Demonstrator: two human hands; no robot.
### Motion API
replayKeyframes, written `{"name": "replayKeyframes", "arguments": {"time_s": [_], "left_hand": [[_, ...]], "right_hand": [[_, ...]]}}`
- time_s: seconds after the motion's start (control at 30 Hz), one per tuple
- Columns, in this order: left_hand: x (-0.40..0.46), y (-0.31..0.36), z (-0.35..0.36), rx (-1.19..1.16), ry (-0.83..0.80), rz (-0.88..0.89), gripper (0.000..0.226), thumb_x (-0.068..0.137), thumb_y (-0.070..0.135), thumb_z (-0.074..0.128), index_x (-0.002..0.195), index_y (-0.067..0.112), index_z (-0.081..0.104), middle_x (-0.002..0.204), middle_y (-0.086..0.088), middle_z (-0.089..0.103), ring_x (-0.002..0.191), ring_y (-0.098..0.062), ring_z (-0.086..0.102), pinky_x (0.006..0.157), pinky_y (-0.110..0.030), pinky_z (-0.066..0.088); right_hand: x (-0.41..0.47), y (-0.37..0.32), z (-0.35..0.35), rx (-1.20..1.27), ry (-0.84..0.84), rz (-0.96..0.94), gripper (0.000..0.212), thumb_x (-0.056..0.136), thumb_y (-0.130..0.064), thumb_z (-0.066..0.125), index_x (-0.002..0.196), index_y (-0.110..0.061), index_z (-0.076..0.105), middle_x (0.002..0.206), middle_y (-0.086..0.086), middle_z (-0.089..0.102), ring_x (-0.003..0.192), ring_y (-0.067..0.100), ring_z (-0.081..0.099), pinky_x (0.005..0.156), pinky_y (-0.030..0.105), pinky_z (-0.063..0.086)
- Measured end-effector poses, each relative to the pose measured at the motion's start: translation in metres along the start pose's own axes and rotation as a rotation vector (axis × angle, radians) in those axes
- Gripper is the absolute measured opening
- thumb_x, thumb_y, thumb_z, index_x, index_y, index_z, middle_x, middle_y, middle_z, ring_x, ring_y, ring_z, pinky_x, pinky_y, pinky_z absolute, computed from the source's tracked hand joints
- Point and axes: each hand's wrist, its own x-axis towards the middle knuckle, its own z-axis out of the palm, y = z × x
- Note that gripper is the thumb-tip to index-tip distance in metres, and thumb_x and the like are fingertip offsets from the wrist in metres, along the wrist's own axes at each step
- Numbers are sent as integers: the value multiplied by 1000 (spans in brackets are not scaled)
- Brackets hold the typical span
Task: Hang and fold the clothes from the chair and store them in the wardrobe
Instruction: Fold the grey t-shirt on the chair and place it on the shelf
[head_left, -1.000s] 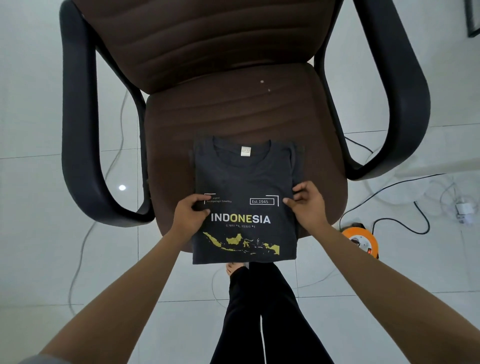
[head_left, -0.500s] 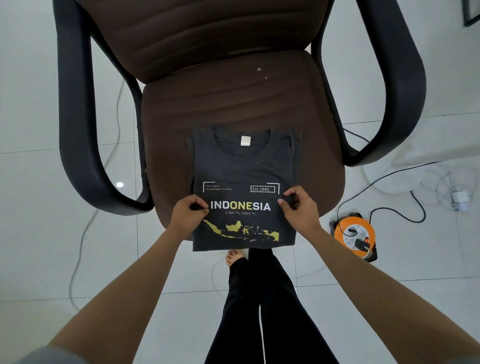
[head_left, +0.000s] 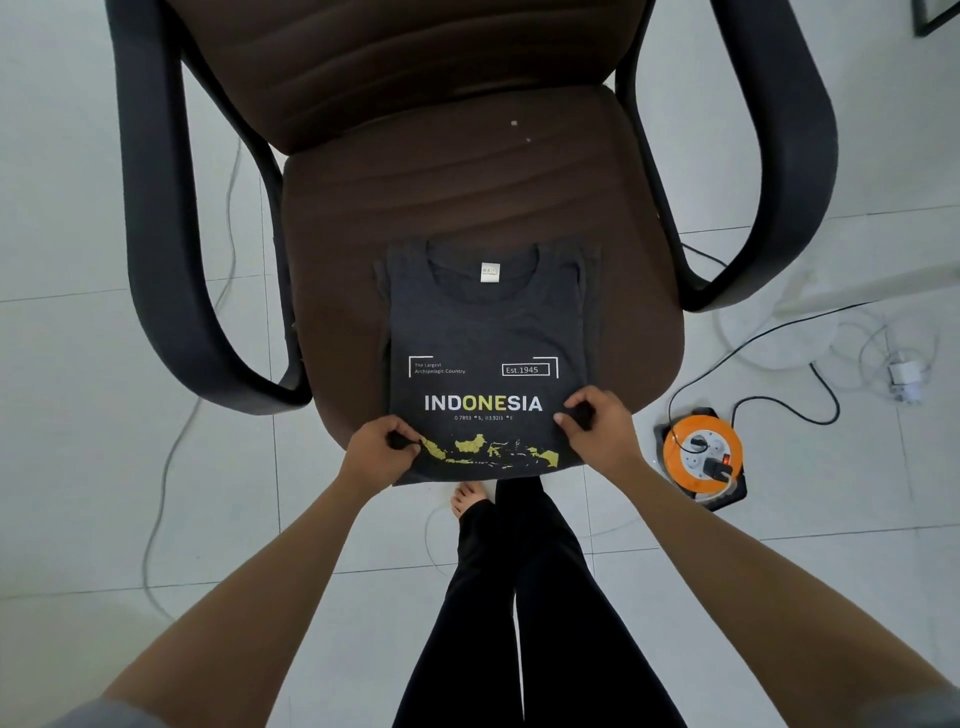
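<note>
- Head view: the shirt (head_left: 483, 332) lies folded on the chair (head_left: 467, 197) seat, its bottom edge hanging off the front.
- My left hand (head_left: 382, 454) and right hand (head_left: 597, 428) each pinch a side of the shirt.
- Both hands have slid down the sides toward the bottom edge since a second ago.
- I think the next fold, bottom up, is about to start.
- A cable reel (head_left: 701, 457) sits on the floor nearby.

I see both hands have slid down the folded T-shirt (head_left: 485, 332) toward the lower frame, the left hand (head_left: 378, 453) now pinching beside the yellow map and the right hand (head_left: 597, 431) pinching level with the INDONESIA lettering
</note>
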Motion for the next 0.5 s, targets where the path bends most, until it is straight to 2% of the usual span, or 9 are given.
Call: {"name": "replayKeyframes", "arguments": {"time_s": [0.1, 0.2, 0.37, 0.43, 0.5], "left_hand": [[20, 18, -11, -28, 56, 43, 7, 82, 12, 68, 86, 17, 66, 91, 6, 64, 92, -14, 58, 82, -27, 47], [51, 44, -24, -137, 141, 81, 12, 83, 11, 67, 94, 15, 68, 99, 1, 66, 95, -14, 60, 86, -25, 45], [104, 86, -42, -311, 170, 94, 27, 82, 1, 66, 110, 3, 66, 109, -10, 65, 100, -15, 59, 88, -19, 46], [118, 96, -48, -377, 150, 74, 35, 81, -3, 65, 116, 3, 63, 111, -10, 63, 100, -14, 58, 90, -21, 48], [127, 96, -52, -331, 184, 63, 41, 80, -5, 66, 119, 5, 62, 114, -9, 61, 104, -18, 59, 95, -28, 47]], "right_hand": [[24, -14, -4, 22, 61, -41, 19, 81, -23, 73, 94, -15, 62, 97, 1, 59, 86, 12, 52, 76, 20, 37], [60, -31, -12, 68, 108, -64, 18, 81, -25, 72, 96, -19, 63, 100, 2, 61, 86, 13, 55, 78, 22, 41], [119, -57, -26, 165, 184, -8, 26, 82, -26, 72, 106, -20, 66, 100, 0, 61, 71, 14, 53, 76, 25, 47], [135, -64, -29, 191, 182, 2, 30, 81, -23, 73, 110, -20, 66, 94, -3, 60, 69, 14, 51, 76, 26, 49], [143, -66, -31, 215, 189, 29, 36, 80, -16, 74, 115, -17, 65, 81, -6, 56, 61, 9, 47, 69, 18, 47]]}}
